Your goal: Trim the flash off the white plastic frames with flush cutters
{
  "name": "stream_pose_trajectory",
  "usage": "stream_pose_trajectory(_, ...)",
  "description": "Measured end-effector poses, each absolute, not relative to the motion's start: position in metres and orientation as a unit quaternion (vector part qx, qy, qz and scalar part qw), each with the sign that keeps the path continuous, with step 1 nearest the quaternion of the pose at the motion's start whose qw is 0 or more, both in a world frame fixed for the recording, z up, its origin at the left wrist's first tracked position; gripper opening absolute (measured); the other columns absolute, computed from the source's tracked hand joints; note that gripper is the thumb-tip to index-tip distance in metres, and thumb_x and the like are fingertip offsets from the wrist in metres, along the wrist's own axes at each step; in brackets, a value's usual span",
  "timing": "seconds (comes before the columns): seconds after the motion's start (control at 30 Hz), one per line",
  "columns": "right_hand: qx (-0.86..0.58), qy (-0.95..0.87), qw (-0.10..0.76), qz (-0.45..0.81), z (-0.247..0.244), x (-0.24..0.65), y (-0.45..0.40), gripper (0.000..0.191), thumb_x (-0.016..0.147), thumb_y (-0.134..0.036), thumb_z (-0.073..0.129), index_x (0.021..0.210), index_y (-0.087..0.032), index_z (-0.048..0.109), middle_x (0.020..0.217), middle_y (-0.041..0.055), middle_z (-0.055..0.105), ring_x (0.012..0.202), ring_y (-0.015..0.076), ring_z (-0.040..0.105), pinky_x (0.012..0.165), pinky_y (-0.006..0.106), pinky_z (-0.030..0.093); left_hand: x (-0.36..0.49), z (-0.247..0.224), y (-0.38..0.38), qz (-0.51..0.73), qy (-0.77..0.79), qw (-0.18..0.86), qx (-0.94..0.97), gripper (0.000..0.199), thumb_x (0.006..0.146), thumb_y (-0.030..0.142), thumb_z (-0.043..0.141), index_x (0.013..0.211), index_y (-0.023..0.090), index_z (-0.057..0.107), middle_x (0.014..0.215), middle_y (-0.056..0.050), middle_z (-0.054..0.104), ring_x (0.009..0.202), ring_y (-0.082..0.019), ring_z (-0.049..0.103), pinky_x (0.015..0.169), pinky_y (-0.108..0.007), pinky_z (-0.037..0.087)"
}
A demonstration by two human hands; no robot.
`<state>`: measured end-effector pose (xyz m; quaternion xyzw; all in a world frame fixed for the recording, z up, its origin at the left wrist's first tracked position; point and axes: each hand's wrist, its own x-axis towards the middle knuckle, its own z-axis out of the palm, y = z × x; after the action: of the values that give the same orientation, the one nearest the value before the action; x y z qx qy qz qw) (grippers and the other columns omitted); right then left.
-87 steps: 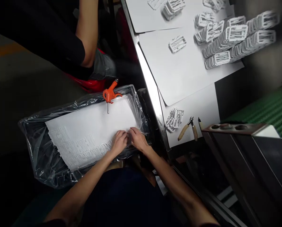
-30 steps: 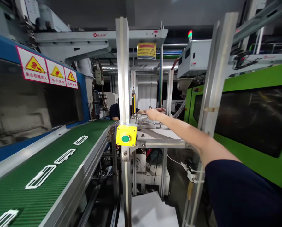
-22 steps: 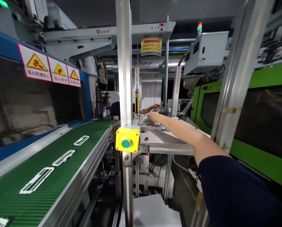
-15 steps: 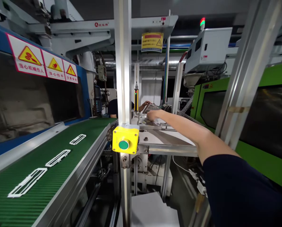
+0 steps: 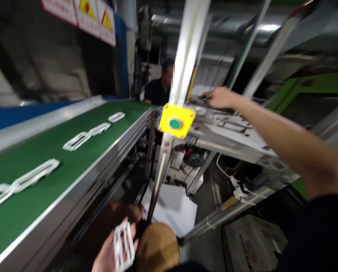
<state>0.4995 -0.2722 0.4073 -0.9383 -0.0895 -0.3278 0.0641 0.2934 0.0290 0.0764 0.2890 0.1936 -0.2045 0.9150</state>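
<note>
My left hand (image 5: 109, 251) is at the bottom edge of the view, blurred, and holds a white plastic lattice frame (image 5: 124, 245) upright against the palm. My right arm stretches across to the upper right. My right hand (image 5: 221, 97) lies on the edge of a metal fixture plate (image 5: 231, 122) behind a yellow push-button box (image 5: 176, 121). Whether its fingers grip anything is hidden.
A green conveyor belt (image 5: 52, 151) with several white frames runs along the left. A co-worker (image 5: 157, 90) in a dark shirt stands at its far end. White paper sheets (image 5: 169, 207) lie below the fixture, and a cardboard box (image 5: 251, 241) sits at lower right.
The view has tilted and dropped lower. My left hand has entered at the bottom with the white frame in it. My right hand stays on the fixture.
</note>
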Motion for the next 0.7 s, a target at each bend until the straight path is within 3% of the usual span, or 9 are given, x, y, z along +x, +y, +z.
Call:
stream_pose_trajectory(0.03, -0.949, -0.118, 0.047, -0.287, 0.408, 0.483, -0.27, 0.018, 0.078, -0.012, 0.054, 0.086, -0.004, 0.068, 0.081, 0.007, 0.072, 0.08, 0.0097, 0.064, 0.067, 0.016, 0.046, 0.28, 0.07, 0.029, -0.182, 0.207, 0.923, 0.267, 0.032, 0.092, 0.035, 0.051, 0.121, 0.022, 0.053, 0.116, -0.011, 0.059, 0.098, -0.025, 0.058, 0.077, -0.043, 0.054)
stream_pose_trajectory(0.13, -0.935, -0.217, 0.007, -0.281, 0.401, 0.422, -0.262, 0.031, 0.088, -0.017, 0.045, 0.113, -0.02, 0.063, 0.077, 0.002, 0.07, 0.08, 0.0144, 0.066, 0.057, 0.021, 0.05, 0.261, 0.065, 0.032, -0.128, 0.164, 0.955, 0.211, 0.037, 0.097, 0.028, 0.038, 0.126, 0.009, 0.049, 0.112, -0.018, 0.061, 0.094, -0.024, 0.061, 0.079, -0.039, 0.054)
stream_pose_trajectory(0.23, -0.887, -0.337, -0.01, -0.315, 0.375, 0.355, -0.248, 0.025, 0.089, -0.023, 0.051, 0.107, -0.024, 0.067, 0.078, 0.0013, 0.07, 0.049, 0.0083, 0.056, 0.036, 0.021, 0.034, 0.265, 0.077, 0.033, -0.14, 0.074, 0.97, 0.187, 0.041, 0.097, 0.027, 0.037, 0.126, 0.001, 0.047, 0.11, -0.023, 0.061, 0.092, -0.026, 0.062, 0.078, -0.038, 0.054)
stream_pose_trajectory(0.3, -0.867, -0.414, -0.002, -0.276, 0.349, 0.327, -0.232, 0.019, 0.086, -0.025, 0.056, 0.1, -0.024, 0.069, 0.07, -0.001, 0.069, 0.038, 0.0049, 0.045, 0.035, 0.022, 0.029, 0.269, 0.088, 0.029, -0.158, 0.042, 0.969, 0.187, 0.04, 0.097, 0.028, 0.037, 0.125, 0.002, 0.049, 0.108, -0.022, 0.062, 0.09, -0.026, 0.063, 0.076, -0.038, 0.054)
stream_pose_trajectory(0.4, -0.865, -0.474, 0.005, -0.165, 0.311, 0.314, -0.205, 0.019, 0.087, -0.024, 0.054, 0.097, -0.022, 0.07, 0.069, -0.002, 0.069, 0.042, 0.0058, 0.049, 0.044, 0.022, 0.036, 0.27, 0.104, 0.018, -0.185, -0.004, 0.964, 0.19, 0.04, 0.097, 0.032, 0.035, 0.123, 0.006, 0.052, 0.107, -0.02, 0.062, 0.087, -0.025, 0.063, 0.071, -0.035, 0.054)
stream_pose_trajectory(0.5, -0.864, -0.492, 0.023, -0.099, 0.282, 0.315, -0.188, 0.023, 0.09, -0.024, 0.049, 0.099, -0.018, 0.068, 0.084, 0.0025, 0.07, 0.065, 0.0115, 0.061, 0.06, 0.023, 0.044, 0.266, 0.117, 0.008, -0.201, -0.034, 0.959, 0.197, 0.04, 0.097, 0.034, 0.035, 0.127, 0.012, 0.049, 0.104, -0.018, 0.062, 0.085, -0.023, 0.062, 0.07, -0.034, 0.053)
stream_pose_trajectory(0.6, -0.852, -0.512, 0.04, -0.103, 0.261, 0.31, -0.181, 0.024, 0.091, -0.025, 0.046, 0.099, -0.016, 0.067, 0.087, 0.0048, 0.067, 0.074, 0.0142, 0.061, 0.065, 0.025, 0.046, 0.264, 0.129, 0.006, -0.184, -0.045, 0.96, 0.206, 0.039, 0.098, 0.031, 0.035, 0.135, 0.02, 0.041, 0.104, -0.015, 0.062, 0.087, -0.022, 0.062, 0.075, -0.037, 0.053)
stream_pose_trajectory(0.7, -0.848, -0.515, 0.055, -0.111, 0.246, 0.305, -0.179, 0.024, 0.092, -0.025, 0.045, 0.098, -0.015, 0.065, 0.083, 0.0048, 0.064, 0.075, 0.0148, 0.058, 0.067, 0.026, 0.046, 0.265, 0.136, 0.009, -0.183, -0.052, 0.96, 0.204, 0.041, 0.098, 0.03, 0.033, 0.136, 0.017, 0.041, 0.106, -0.015, 0.061, 0.09, -0.023, 0.062, 0.077, -0.039, 0.053)
